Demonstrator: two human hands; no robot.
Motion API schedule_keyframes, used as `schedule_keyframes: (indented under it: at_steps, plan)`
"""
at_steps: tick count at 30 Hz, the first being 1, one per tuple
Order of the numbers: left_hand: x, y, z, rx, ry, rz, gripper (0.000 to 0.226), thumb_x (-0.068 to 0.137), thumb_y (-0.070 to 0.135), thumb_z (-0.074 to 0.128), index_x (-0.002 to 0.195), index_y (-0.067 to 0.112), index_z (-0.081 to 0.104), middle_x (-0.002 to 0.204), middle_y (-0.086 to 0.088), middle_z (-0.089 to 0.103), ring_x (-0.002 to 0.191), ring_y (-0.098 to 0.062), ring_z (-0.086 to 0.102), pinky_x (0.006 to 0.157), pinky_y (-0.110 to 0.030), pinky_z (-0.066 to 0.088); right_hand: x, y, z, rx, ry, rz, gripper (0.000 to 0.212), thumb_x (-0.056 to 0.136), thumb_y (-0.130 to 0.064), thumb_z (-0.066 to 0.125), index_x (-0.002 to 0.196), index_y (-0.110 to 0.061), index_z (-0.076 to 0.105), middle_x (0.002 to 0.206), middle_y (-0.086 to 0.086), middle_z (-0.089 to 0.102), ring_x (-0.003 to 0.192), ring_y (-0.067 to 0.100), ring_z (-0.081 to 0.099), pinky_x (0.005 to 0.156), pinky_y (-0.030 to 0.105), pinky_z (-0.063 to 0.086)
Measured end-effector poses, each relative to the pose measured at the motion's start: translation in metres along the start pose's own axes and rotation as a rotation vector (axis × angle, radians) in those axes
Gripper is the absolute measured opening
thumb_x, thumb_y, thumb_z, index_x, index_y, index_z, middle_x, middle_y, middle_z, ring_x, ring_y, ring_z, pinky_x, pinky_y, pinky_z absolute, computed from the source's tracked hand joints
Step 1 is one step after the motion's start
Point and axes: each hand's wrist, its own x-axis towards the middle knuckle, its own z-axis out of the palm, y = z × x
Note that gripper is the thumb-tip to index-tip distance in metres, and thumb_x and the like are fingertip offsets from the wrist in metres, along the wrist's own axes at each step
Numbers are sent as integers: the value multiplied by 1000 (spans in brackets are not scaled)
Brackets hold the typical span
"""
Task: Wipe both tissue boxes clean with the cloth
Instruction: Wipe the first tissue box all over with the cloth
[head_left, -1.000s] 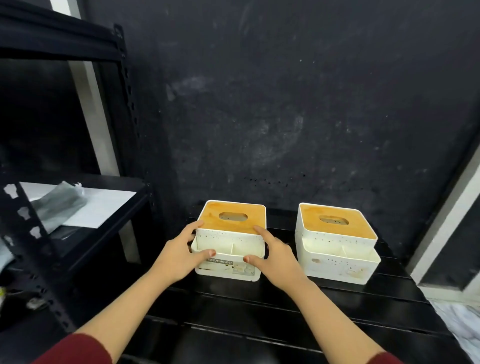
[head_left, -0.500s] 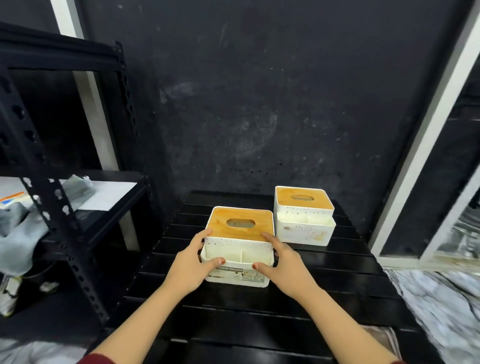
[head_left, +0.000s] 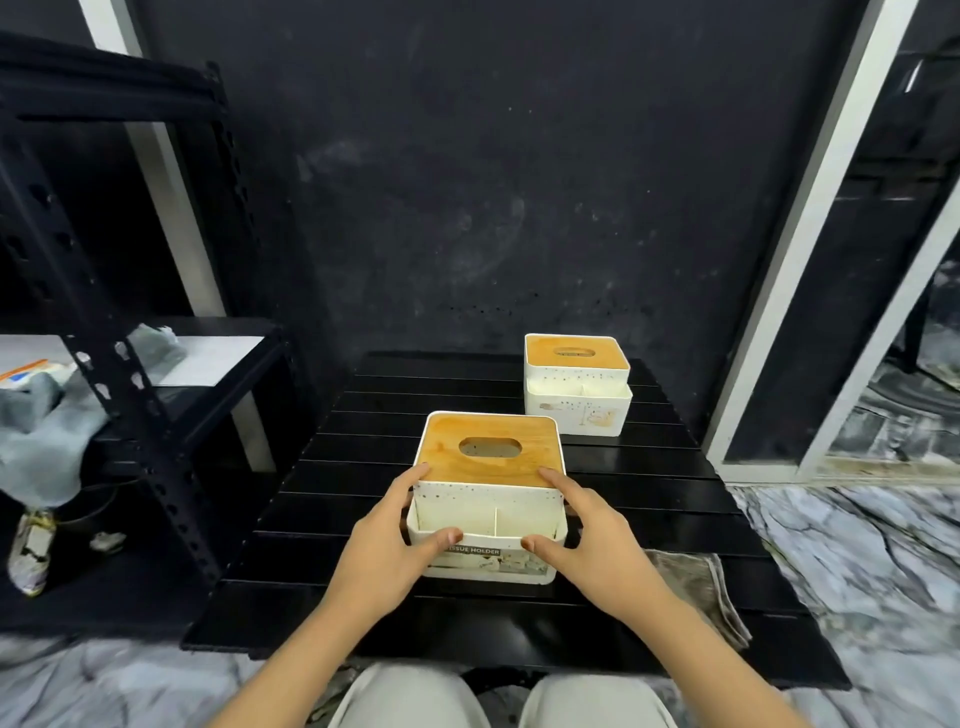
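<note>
Both hands, left (head_left: 387, 540) and right (head_left: 587, 540), grip the near tissue box (head_left: 488, 493) on a black slatted table (head_left: 322, 499). The second box (head_left: 576, 384) sits farther back; a folded cloth (head_left: 696, 587) lies by the right wrist. Dark wall (head_left: 467, 182), marble floor (head_left: 857, 545), black shelving (head_left: 130, 364) left.

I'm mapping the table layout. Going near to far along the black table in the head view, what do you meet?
Folded cloth at the near right edge → near tissue box, gripped by the left hand and right hand → far tissue box → dark wall.
</note>
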Motion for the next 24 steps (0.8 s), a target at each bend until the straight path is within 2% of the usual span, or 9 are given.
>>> schedule_keyframes:
  at_steps: [8,11,13,16,18,20,21,24]
  plan:
    - [-8,6,2,37,-1,-16,79,78,38,73,141,42,27,131,12,52,113,-10,53,92,-25,44,-6,-1,-3,-7,-18,-1,73,79,-36,69,138,-41,27,133,-10,45,125,9,39,106,31,34]
    - [-9,11,0,137,-37,-25,78,81,43,68,143,42,20,137,8,48,119,-14,50,90,-26,42,-6,2,-5,-30,-53,-26,75,80,-35,68,139,-43,23,140,-12,40,129,8,34,108,30,31]
    - [-9,17,-1,263,-28,-28,80,81,50,64,145,39,17,147,5,36,131,-18,40,98,-32,40,-8,5,-9,0,-69,-36,79,80,-33,68,139,-48,17,139,-18,35,127,4,32,108,29,29]
    - [-10,33,3,457,73,30,87,78,68,52,147,34,13,159,-1,9,144,-23,13,115,-41,21,-15,17,-18,10,-2,-13,81,81,-35,67,139,-49,13,137,-20,33,127,2,30,107,29,32]
    - [-8,46,9,551,88,125,93,71,81,29,148,33,10,159,0,7,145,-21,8,118,-41,14,-19,30,-25,-102,57,26,72,83,-39,63,141,-42,21,143,-14,34,130,8,31,104,27,34]
    - [-2,57,19,649,42,214,93,67,81,12,147,34,9,157,2,12,145,-18,8,118,-42,12,-26,43,-30,-292,87,63,63,85,-45,57,140,-38,28,145,-12,35,132,10,30,108,29,27]
    - [2,61,25,695,15,239,91,68,80,12,147,35,8,156,3,14,145,-17,8,118,-43,12,-29,49,-31,-376,81,83,60,86,-49,54,139,-39,28,145,-13,35,134,10,28,111,32,21]
    - [15,74,45,801,-47,257,79,82,74,29,148,36,7,155,4,20,145,-19,11,118,-47,11,-37,61,-31,-527,12,176,58,88,-57,43,140,-41,25,146,-16,29,137,10,19,114,41,7]
